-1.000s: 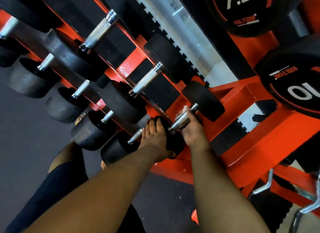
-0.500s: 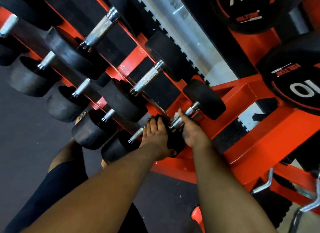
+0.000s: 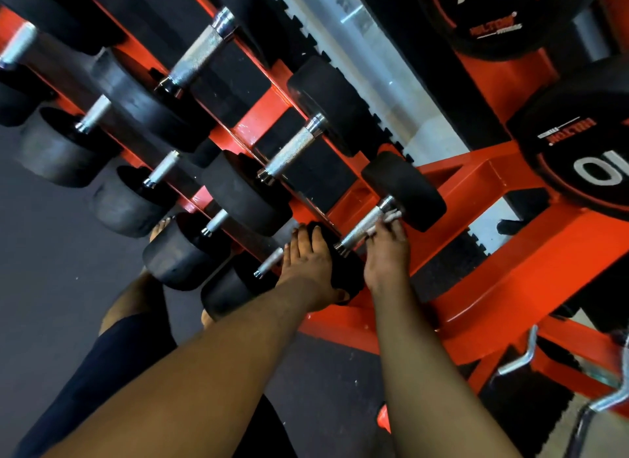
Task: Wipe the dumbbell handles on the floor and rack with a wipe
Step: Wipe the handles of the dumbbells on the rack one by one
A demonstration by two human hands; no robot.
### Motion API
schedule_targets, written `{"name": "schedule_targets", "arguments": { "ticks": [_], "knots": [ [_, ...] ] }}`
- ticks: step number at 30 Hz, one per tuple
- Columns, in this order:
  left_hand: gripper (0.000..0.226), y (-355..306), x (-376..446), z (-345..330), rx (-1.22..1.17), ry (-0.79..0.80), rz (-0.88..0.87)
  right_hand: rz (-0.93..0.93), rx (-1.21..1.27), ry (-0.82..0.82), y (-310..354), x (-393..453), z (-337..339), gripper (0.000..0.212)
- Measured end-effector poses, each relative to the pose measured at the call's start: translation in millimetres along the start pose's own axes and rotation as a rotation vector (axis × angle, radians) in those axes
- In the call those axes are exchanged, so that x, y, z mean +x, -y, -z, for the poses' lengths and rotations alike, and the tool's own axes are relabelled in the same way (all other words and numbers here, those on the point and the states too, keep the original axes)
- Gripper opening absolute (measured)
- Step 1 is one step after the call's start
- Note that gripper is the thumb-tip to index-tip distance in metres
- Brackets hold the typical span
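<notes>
A small black dumbbell lies on the orange rack [image 3: 483,181], its chrome handle [image 3: 362,226] running between two rubber heads. My left hand [image 3: 308,265] rests flat on the near head [image 3: 347,270], fingers straight. My right hand [image 3: 386,253] presses a white wipe [image 3: 391,215] against the far end of the handle, fingers curled around the wipe by the far head [image 3: 405,190].
Several larger dumbbells [image 3: 289,151] fill the two rack tiers to the left. Black weight plates [image 3: 592,151] hang at the upper right. Curl bars [image 3: 520,359] lie at the lower right. Dark gym floor [image 3: 51,287] stretches on the left, with my leg below.
My right hand has slid the wipe up the handle from the near end to the far end. The left hand has stayed on the near head.
</notes>
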State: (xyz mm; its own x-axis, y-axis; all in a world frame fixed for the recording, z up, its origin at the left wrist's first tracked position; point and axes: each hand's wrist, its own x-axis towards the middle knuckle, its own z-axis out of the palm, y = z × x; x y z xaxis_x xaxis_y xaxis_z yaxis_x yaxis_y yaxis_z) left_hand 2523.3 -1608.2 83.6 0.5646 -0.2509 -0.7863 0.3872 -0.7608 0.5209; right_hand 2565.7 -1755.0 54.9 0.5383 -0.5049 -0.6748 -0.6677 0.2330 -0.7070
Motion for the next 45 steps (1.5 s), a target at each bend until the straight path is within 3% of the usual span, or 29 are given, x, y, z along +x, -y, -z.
{"name": "schedule_targets", "arguments": {
  "ticks": [3, 9, 14, 16, 18, 19, 23, 26, 28, 30, 32, 35, 37, 41, 45],
  "knots": [
    [0.146, -0.4, -0.7, 0.1, -0.002, -0.006, 0.001, -0.031, -0.266, 0.069, -19.9, -18.3, 8.9, 0.02],
    [0.146, 0.0, 0.4, -1.9, -0.008, -0.021, 0.001, 0.098, -0.216, -0.068, 9.8, -3.7, 1.5, 0.03],
    [0.147, -0.1, -0.1, -0.8, -0.002, -0.021, 0.0, -0.032, -0.639, 0.136, -15.9, -29.1, 15.0, 0.022],
    [0.147, 0.3, 1.0, -2.1, -0.001, -0.02, 0.006, 0.218, -0.803, 0.034, -2.1, -33.3, 17.6, 0.025],
    [0.147, 0.5, 1.7, -2.6, -0.008, -0.02, 0.011, 0.61, -1.018, -0.106, 15.8, -33.3, 17.5, 0.032],
    [0.147, 1.2, 2.0, -2.6, -0.011, -0.022, 0.011, 0.741, -1.161, -0.087, 20.2, -32.4, 15.4, 0.04],
    [0.145, -0.1, -0.6, -3.0, -0.029, -0.044, -0.007, 0.874, -1.829, 0.158, 1.2, -37.0, 19.1, 0.057],
    [0.144, -0.2, 0.0, -2.8, -0.031, -0.059, -0.014, 1.081, -2.119, 0.37, 4.9, -31.3, 24.4, 0.056],
    [0.146, 0.4, 0.6, -3.8, -0.021, -0.043, -0.004, 1.144, -2.134, 0.312, 18.2, -23.2, 23.0, 0.057],
    [0.146, 0.7, 0.7, -3.4, -0.024, -0.037, 0.005, 1.052, -2.173, 0.239, 25.4, -19.7, 15.3, 0.064],
    [0.144, 0.5, 0.9, -3.0, -0.028, -0.039, -0.006, 1.025, -2.233, 0.379, 14.9, -23.9, 10.3, 0.065],
    [0.142, 1.1, 0.9, -4.1, -0.026, -0.048, -0.019, 1.087, -2.179, 0.729, 8.2, -21.0, 16.7, 0.048],
    [0.14, 1.4, 1.4, -4.0, -0.02, -0.047, -0.024, 1.183, -2.142, 0.778, 17.0, -15.8, 22.2, 0.045],
    [0.142, 0.6, 1.2, -3.5, -0.03, -0.045, -0.012, 1.274, -2.119, 0.604, 12.9, -28.2, 28.3, 0.053],
    [0.144, 1.0, 1.4, -3.1, -0.015, -0.042, -0.005, 1.07, -2.109, 0.162, 20.1, -40.5, 23.5, 0.042]
  ]
}}
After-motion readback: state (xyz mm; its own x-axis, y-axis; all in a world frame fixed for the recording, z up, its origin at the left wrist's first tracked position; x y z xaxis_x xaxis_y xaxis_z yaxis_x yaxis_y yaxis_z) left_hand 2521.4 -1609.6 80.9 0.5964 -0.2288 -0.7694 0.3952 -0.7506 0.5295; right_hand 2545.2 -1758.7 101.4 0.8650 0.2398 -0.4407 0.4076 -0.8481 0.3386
